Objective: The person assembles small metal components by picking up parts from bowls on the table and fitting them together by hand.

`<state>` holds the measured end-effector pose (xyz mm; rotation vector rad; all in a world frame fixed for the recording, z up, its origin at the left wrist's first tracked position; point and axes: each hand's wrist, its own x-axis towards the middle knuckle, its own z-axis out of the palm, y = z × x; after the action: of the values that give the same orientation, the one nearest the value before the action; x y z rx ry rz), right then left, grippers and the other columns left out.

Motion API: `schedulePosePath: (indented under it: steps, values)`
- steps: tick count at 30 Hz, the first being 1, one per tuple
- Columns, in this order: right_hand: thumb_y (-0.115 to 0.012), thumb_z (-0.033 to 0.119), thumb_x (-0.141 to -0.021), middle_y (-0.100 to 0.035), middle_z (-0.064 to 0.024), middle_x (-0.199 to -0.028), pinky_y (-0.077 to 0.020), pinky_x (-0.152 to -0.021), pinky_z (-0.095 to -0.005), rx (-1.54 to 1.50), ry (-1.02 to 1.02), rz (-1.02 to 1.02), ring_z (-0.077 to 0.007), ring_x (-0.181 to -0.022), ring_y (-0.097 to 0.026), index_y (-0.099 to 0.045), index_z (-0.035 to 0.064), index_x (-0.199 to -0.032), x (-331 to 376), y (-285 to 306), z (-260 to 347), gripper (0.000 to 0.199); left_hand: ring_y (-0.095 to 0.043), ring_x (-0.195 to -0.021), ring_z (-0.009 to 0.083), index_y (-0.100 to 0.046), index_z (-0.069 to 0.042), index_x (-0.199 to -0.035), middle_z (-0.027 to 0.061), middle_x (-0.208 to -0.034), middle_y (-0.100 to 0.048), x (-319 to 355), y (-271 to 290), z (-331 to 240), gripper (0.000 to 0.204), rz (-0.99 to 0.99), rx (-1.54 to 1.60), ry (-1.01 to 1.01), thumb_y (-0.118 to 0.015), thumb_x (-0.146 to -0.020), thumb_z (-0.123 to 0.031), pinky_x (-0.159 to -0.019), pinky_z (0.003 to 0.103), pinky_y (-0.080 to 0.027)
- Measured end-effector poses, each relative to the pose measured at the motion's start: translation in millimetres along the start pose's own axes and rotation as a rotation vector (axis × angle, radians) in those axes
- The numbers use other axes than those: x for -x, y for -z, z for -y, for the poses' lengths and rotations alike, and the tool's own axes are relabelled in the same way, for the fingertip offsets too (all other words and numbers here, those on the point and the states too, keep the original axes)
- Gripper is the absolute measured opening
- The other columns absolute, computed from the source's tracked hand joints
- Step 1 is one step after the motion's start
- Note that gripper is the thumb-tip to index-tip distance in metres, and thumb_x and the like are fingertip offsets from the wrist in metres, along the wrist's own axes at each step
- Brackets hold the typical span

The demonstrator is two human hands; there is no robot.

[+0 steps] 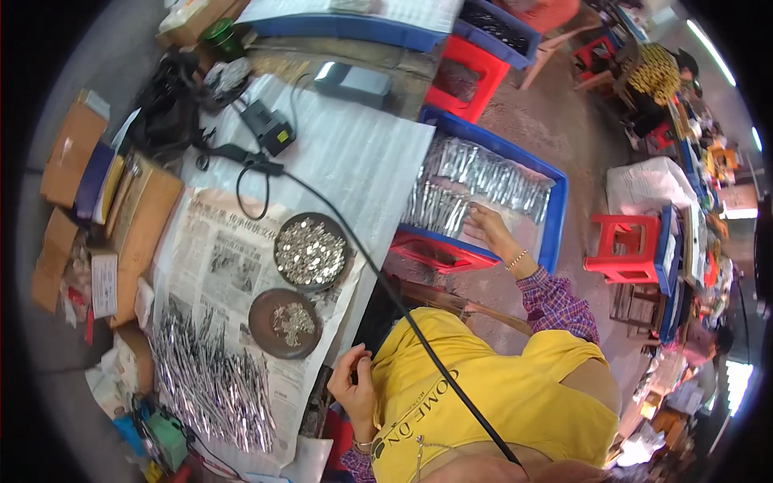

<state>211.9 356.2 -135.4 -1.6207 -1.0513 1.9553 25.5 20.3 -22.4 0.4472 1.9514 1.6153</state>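
My right hand (491, 229) reaches over a blue plastic crate (561, 197), its fingers apart and just over the slim, shiny metal pieces (439, 205). Those pieces lie side by side in two rows on a pale liner. By the table's near edge is my left hand (354, 382), its fingers curled in toward the thumb; whatever they hold is hidden. On newspaper (233, 221) beside it stand a dark bowl of small shiny discs (310, 251) and a brown bowl (266, 310) with fewer tiny metal parts. Long thin metal pieces (213, 378) lie in a loose heap nearby.
A black cable (403, 310) runs across the view past my yellow apron (483, 386). Farther up the table lie a grey device (270, 129) and a grey box (354, 84). Cardboard boxes (145, 233) line the left side. Red stools (624, 249) and another person (656, 76) are to the right.
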Motion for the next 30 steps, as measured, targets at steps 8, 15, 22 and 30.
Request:
schedulePosePath:
  steps: [8,15,22,30]
  values:
    - [-0.055,0.015,-0.085,-0.053,-0.0076,-0.115,-0.0469,-0.085,-0.0322,0.123,0.136,0.034,-0.016,-0.098,-0.054,-0.039,0.0057,-0.132,-1.2,36.4,-13.3,0.05,-0.059,-0.067,0.0168,-0.064,-0.001,-0.095,0.0091,-0.079,-0.063,-0.5,8.9,-22.6,0.017,0.053,-0.146,-0.121,-0.059,-0.079,0.001,-0.061,0.025,-0.046]
    - [-0.051,0.008,-0.087,-0.056,-0.0027,-0.107,-0.0426,-0.075,-0.0207,0.265,0.441,0.044,-0.0086,-0.088,-0.052,-0.054,0.0029,-0.12,42.3,-38.5,22.5,0.033,-0.062,-0.073,0.0231,-0.066,-0.004,-0.09,0.0106,-0.083,-0.063,10.2,52.5,-32.9,0.018,-0.089,-0.388,-0.332,-0.063,-0.073,0.001,-0.064,0.029,-0.048]
    - [-0.052,0.001,-0.087,-0.061,-0.0043,-0.095,-0.0471,-0.072,-0.0225,0.477,0.484,0.552,-0.0112,-0.081,-0.058,-0.062,-0.0003,-0.104,105.7,-120.5,7.8,0.019,-0.057,-0.072,0.0276,-0.063,-0.004,-0.09,0.0102,-0.081,-0.057,-10.4,117.0,-23.9,0.018,-0.464,-0.785,-0.338,-0.062,-0.073,0.001,-0.063,0.035,-0.046]
    - [-0.052,-0.008,-0.081,-0.061,-0.0083,-0.084,-0.0459,-0.066,-0.0226,0.687,0.545,1.022,-0.0133,-0.074,-0.058,-0.063,-0.0032,-0.093,161.2,-180.8,-20.3,0.017,-0.055,-0.075,0.0283,-0.061,-0.006,-0.087,0.0093,-0.078,-0.054,-42.0,108.3,-6.5,0.014,-0.458,-0.964,-0.222,-0.061,-0.074,-0.004,-0.063,0.037,-0.044]
